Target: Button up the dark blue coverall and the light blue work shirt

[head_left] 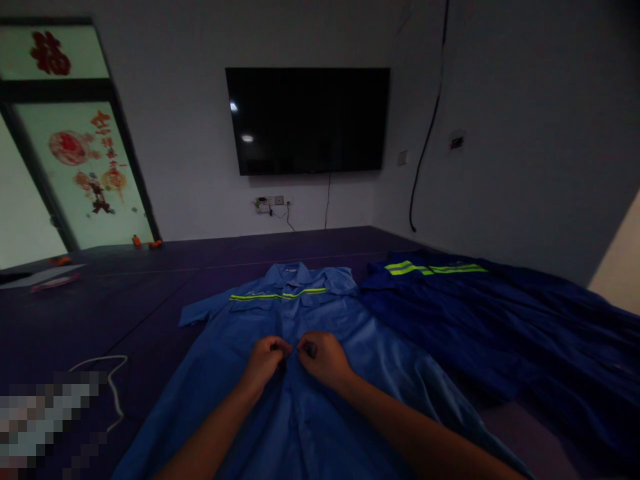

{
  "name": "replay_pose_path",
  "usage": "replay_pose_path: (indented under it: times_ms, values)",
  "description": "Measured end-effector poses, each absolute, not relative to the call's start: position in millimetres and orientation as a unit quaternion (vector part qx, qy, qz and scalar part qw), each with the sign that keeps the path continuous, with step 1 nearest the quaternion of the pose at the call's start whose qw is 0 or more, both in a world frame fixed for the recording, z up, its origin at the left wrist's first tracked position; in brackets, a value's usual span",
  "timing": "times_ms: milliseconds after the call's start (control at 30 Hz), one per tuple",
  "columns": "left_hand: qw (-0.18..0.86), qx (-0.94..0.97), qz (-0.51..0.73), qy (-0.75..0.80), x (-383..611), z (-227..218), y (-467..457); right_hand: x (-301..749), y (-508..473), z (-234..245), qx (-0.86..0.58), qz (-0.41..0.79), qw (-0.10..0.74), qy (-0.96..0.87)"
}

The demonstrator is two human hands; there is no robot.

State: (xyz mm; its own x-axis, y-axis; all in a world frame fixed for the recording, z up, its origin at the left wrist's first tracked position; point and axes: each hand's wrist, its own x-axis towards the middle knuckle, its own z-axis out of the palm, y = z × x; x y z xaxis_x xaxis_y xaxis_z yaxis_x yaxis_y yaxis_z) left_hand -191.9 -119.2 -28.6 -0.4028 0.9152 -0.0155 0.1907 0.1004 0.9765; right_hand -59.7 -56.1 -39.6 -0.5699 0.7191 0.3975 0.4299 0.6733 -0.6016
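Observation:
A light blue short-sleeved work shirt (260,323) lies spread out face up, its collar pointing away from me and a yellow-green reflective stripe across the chest. Over its front opening, my left hand (266,361) is closed in a pinch on the shirt's front edge. Just to the right, my right hand (325,359) also pinches the fabric, its fingertips a small gap from those of the left. Any button between the fingers is too small and dark to make out.
A dark blue garment (450,313) with reflective stripes lies to the right, touching the shirt. On the purple floor (165,293) at left are a white cord (116,387) and a pale flat sheet (43,275). A television (310,120) hangs on the far wall; small orange objects (155,244) sit by the door.

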Motion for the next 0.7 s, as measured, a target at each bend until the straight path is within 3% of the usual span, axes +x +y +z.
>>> replay_pose_path:
  times_ms: [700]
  values:
    - [0.369,0.394,0.532,0.653,-193.9,-33.9,-115.7,-59.2,-58.4,-35.4,-0.313,0.19,0.325,-0.872]
